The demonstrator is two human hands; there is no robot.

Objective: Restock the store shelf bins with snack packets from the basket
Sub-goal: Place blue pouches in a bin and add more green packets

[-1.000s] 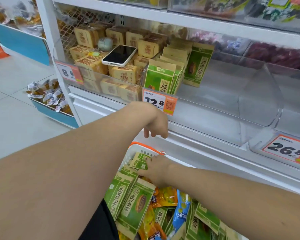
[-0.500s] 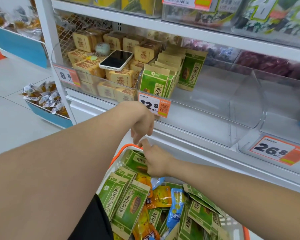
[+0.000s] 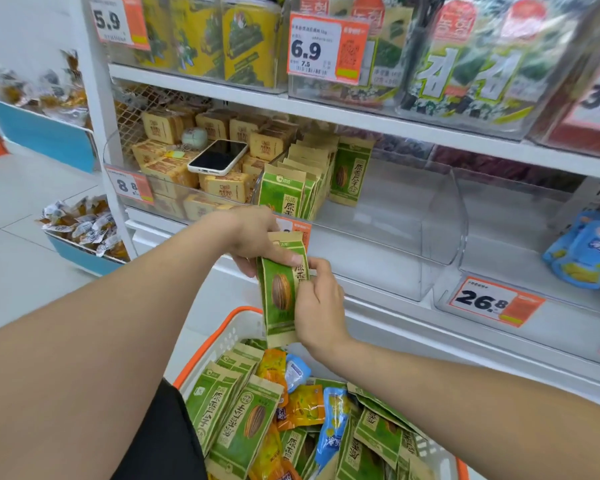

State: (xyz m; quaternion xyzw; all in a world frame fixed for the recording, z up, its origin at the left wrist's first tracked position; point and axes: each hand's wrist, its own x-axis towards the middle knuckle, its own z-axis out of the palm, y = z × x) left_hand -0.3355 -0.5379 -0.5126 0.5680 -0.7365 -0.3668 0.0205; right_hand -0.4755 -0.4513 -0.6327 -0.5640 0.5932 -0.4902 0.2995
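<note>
A green sunflower-seed packet (image 3: 280, 299) hangs upright above the basket (image 3: 222, 341), just in front of the shelf edge. My left hand (image 3: 253, 237) grips its top from the left, thumb across the front. My right hand (image 3: 317, 303) pinches its right edge. The white basket with an orange rim holds several more green packets (image 3: 243, 427) mixed with orange and blue ones. The clear shelf bin (image 3: 395, 237) behind my hands has a row of the same green packets (image 3: 291, 194) standing at its left end.
A phone (image 3: 218, 157) lies on tan boxed snacks (image 3: 174, 171) in the left bin. Blue packets (image 3: 582, 251) sit in the right bin above a 26.8 price tag (image 3: 492, 301). Seaweed packs fill the upper shelf. A low blue bin (image 3: 80, 230) stands on the floor at left.
My right hand lifted a green packet out of the basket and my left hand came down to take hold of its top. The view tilted upward.
</note>
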